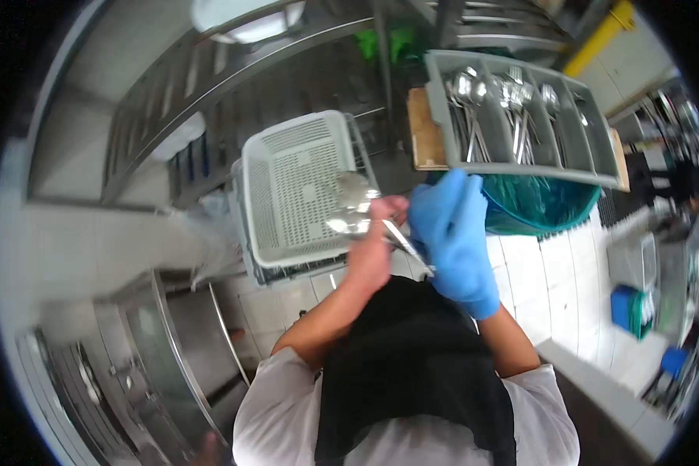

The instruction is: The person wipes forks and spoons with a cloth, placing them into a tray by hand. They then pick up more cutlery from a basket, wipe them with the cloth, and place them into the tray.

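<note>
My bare left hand [371, 258] is closed around a bunch of metal spoons [351, 221], their bowls pointing up and left, slightly smeared by motion. The handles slant down right toward my right hand [452, 241]. Loose-looking blue covering wraps that hand to the wrist. Its fingers look bent inward, and I cannot tell what is inside them. Behind the spoons sits a pale perforated plastic basket [287, 194]. Beyond my right hand stands a grey cutlery tray [547, 167], with spoons [474, 101] and forks [518, 101] in separate compartments.
The cutlery tray rests on a wooden board [426, 132] over a teal bin [544, 210] lined with a bag. Metal shelving [287, 46] runs along the back. At left is a steel unit [190, 334]. White tiled floor [547, 287] shows on the right.
</note>
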`<action>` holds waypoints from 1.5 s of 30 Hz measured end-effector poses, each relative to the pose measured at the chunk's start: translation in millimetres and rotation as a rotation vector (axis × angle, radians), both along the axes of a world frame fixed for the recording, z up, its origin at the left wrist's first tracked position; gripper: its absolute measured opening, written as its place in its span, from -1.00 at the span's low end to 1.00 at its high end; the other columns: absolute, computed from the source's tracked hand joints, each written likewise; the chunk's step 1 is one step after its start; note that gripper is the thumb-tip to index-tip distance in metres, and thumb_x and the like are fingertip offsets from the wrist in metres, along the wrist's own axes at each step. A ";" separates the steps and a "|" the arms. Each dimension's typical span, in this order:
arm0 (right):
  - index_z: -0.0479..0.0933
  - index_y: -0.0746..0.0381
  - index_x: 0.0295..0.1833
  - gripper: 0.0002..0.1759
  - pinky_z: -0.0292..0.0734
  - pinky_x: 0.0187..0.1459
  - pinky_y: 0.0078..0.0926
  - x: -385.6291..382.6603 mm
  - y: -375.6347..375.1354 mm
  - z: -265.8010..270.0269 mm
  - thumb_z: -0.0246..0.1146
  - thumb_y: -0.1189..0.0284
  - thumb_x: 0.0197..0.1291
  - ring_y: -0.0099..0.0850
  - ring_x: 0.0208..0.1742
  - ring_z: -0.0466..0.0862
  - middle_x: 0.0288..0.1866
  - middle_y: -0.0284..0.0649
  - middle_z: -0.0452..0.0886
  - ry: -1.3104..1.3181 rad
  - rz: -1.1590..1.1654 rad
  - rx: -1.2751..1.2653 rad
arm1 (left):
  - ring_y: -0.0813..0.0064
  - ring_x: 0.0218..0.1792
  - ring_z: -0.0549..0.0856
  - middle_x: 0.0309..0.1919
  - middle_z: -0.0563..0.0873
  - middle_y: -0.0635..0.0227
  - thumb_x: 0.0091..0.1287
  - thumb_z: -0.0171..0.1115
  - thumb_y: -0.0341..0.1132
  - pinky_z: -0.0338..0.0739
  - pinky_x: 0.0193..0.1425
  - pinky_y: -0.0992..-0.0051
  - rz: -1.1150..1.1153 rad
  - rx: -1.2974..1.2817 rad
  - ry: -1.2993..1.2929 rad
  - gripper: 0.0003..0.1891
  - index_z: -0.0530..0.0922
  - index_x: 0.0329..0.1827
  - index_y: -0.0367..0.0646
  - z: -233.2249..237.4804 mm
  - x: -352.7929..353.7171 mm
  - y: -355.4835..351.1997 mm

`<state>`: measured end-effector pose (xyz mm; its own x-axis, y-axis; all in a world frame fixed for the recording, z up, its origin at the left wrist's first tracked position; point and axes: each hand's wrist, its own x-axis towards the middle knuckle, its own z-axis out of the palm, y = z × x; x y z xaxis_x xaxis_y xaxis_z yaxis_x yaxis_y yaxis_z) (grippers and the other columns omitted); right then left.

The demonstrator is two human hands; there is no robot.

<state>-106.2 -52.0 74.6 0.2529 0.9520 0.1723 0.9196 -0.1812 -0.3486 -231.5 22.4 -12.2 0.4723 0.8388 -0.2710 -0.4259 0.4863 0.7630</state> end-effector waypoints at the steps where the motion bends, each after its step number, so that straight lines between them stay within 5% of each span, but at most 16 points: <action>1: 0.45 0.30 -0.07 -0.64 0.42 -0.17 -0.25 0.7 -3.2 -0.2 0.30 0.39 0.03 -0.03 -0.11 0.50 -0.17 0.03 0.47 0.040 0.060 -0.009 | 0.41 -0.02 0.60 -0.07 0.62 0.31 0.47 0.08 0.03 0.47 0.19 0.38 -0.002 0.127 0.336 -0.56 0.54 0.04 -0.21 19.7 12.3 -17.4; 2: 0.44 0.30 -0.07 -0.64 0.42 -0.16 -0.25 1.4 -6.2 -0.5 0.30 0.39 0.02 -0.02 -0.10 0.50 -0.17 0.04 0.47 0.073 0.113 -0.025 | 0.39 0.06 0.60 -0.04 0.64 0.30 0.46 0.07 0.07 0.42 0.24 0.40 -0.002 0.234 0.677 -0.52 0.55 0.07 -0.22 36.0 20.4 -31.1; 6: 0.44 0.30 -0.05 -0.61 0.42 -0.14 -0.24 3.4 -23.5 -13.9 0.31 0.41 0.00 -0.01 -0.08 0.49 -0.15 0.05 0.47 0.246 0.321 -0.151 | 0.29 0.17 0.58 0.05 0.66 0.13 0.46 0.06 0.06 0.38 0.26 0.37 0.130 0.381 0.625 -0.49 0.54 0.12 -0.25 -6.8 21.2 -53.2; 8: 0.43 0.37 0.08 -0.54 0.44 0.05 -0.31 -8.4 -39.8 -57.7 0.31 0.43 0.06 0.03 0.03 0.51 -0.01 0.11 0.49 0.848 0.480 -0.005 | 0.28 0.16 0.58 0.05 0.65 0.11 0.45 0.09 0.02 0.38 0.28 0.36 0.167 0.362 0.721 -0.53 0.56 0.11 -0.24 6.5 13.8 -76.6; 10: 0.32 0.41 0.26 -0.41 0.40 0.20 -0.45 -26.4 -38.6 -79.6 0.30 0.43 0.14 -0.30 0.13 0.56 0.10 0.00 0.53 0.856 0.605 0.102 | 0.27 0.19 0.56 0.06 0.63 0.10 0.43 0.12 0.02 0.37 0.29 0.34 0.232 0.419 0.844 -0.51 0.53 0.14 -0.25 3.8 3.3 -94.4; 12: 0.43 0.33 0.15 -0.47 0.33 0.23 -0.33 -54.5 -44.0 -85.3 0.33 0.45 0.02 0.01 0.08 0.49 0.09 0.10 0.46 1.817 0.256 0.054 | 0.26 0.21 0.55 0.07 0.62 0.09 0.41 0.14 0.03 0.36 0.30 0.33 0.276 0.472 0.967 -0.48 0.51 0.18 -0.26 15.2 -10.5 -106.5; 16: 0.47 0.23 0.09 -0.49 0.32 0.22 -0.37 -40.2 -34.9 -46.4 0.34 0.46 -0.07 -0.11 -0.01 0.54 -0.08 -0.02 0.51 1.294 0.591 -0.014 | 0.19 0.32 0.42 0.27 0.45 0.11 0.24 0.33 0.12 0.24 0.38 0.27 0.003 0.779 0.622 -0.15 0.20 0.44 -0.21 39.5 -72.4 -103.0; 18: 0.50 0.16 0.05 -0.46 0.38 0.15 -0.35 -18.2 -21.7 11.6 0.37 0.44 -0.18 -0.20 -0.11 0.59 -0.23 -0.08 0.54 0.625 1.429 0.000 | 0.17 0.40 0.31 0.39 0.31 0.12 0.09 0.37 0.28 0.14 0.45 0.21 0.232 0.786 0.247 0.08 0.06 0.52 -0.18 30.5 -96.4 -105.2; 20: 0.39 0.24 0.18 -0.66 0.55 -0.06 -0.50 -25.5 -19.6 42.1 0.11 0.35 0.36 -0.52 -0.11 0.60 -0.06 -0.27 0.57 0.785 1.316 0.159 | 0.14 0.48 0.17 0.45 0.21 0.05 -0.05 0.26 0.50 0.05 0.50 0.12 0.196 0.738 0.420 0.25 -0.03 0.55 -0.19 14.5 -104.9 -120.6; 22: 0.44 0.26 0.13 -0.67 0.55 -0.01 -0.48 -49.3 -32.0 57.4 0.09 0.29 0.38 -0.47 -0.08 0.61 -0.04 -0.23 0.57 1.769 0.601 -0.143 | 0.12 0.47 0.17 0.42 0.22 0.02 -0.03 0.22 0.52 0.08 0.50 0.14 0.557 0.769 0.755 0.24 -0.02 0.54 -0.19 -2.0 -91.5 -144.3; 26: 0.41 0.37 0.17 -0.59 0.49 0.13 -0.41 -82.6 -20.2 83.5 0.00 0.25 0.46 -0.37 0.11 0.55 0.06 -0.10 0.53 1.462 0.538 0.164 | 0.12 0.30 0.37 0.26 0.37 0.03 -0.08 0.33 0.46 0.26 0.36 0.20 1.008 1.146 0.965 0.16 0.16 0.43 -0.21 0.8 -127.4 -164.6; 30: 0.37 0.33 0.17 -0.65 0.56 -0.01 -0.47 -123.3 -4.2 82.6 -0.02 0.31 0.47 -0.42 -0.08 0.59 0.05 -0.13 0.56 0.966 0.837 0.381 | 0.20 0.09 0.53 0.06 0.50 0.17 -0.08 0.44 0.36 0.40 0.21 0.28 0.483 0.786 0.337 0.06 0.23 0.37 -0.15 -3.4 -98.0 -154.0; 34: 0.37 0.35 0.16 -0.64 0.53 0.02 -0.46 -175.2 -2.1 97.0 0.03 0.32 0.43 -0.41 -0.08 0.59 0.01 -0.11 0.55 0.974 0.894 0.522 | 0.14 0.02 0.54 -0.06 0.54 0.18 0.00 0.48 0.03 0.44 0.09 0.25 0.102 0.560 0.754 -0.25 0.40 0.23 -0.10 -36.3 -119.0 -153.8; 36: 0.38 0.37 0.16 -0.64 0.52 0.03 -0.46 -187.4 -5.1 101.0 0.05 0.33 0.41 -0.40 -0.08 0.59 -0.01 -0.11 0.55 1.032 0.891 0.526 | 0.06 0.11 0.54 -0.05 0.61 0.13 -0.02 0.33 -0.32 0.42 0.15 0.17 0.352 0.740 1.118 -0.53 0.54 0.04 -0.07 -96.6 -136.3 -147.0; 41: 0.39 0.40 0.15 -0.62 0.49 0.07 -0.46 -199.1 -16.7 94.3 0.10 0.35 0.36 -0.38 -0.08 0.59 -0.05 -0.09 0.55 1.196 0.850 0.463 | 0.02 -0.05 0.52 -0.25 0.58 0.10 -0.04 0.13 -0.49 0.28 -0.01 0.05 0.894 0.605 1.529 -0.87 0.48 -0.39 -0.14 -141.2 -259.2 -121.0; 45: 0.39 0.42 0.14 -0.61 0.47 0.10 -0.46 -202.4 -26.7 79.6 0.15 0.36 0.33 -0.37 -0.08 0.59 -0.09 -0.08 0.55 1.429 0.794 0.323 | 0.03 0.15 0.50 0.08 0.57 0.10 0.41 0.08 -0.09 0.20 0.31 -0.03 1.696 -0.211 1.495 -0.62 0.44 0.13 -0.14 -121.6 -302.8 -110.1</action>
<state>-308.6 -78.7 154.3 -0.1278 0.8859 0.4460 -0.3299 0.3861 -0.8615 -534.3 -87.7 -133.8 -0.9667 0.0418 0.2524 0.2385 0.5037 0.8303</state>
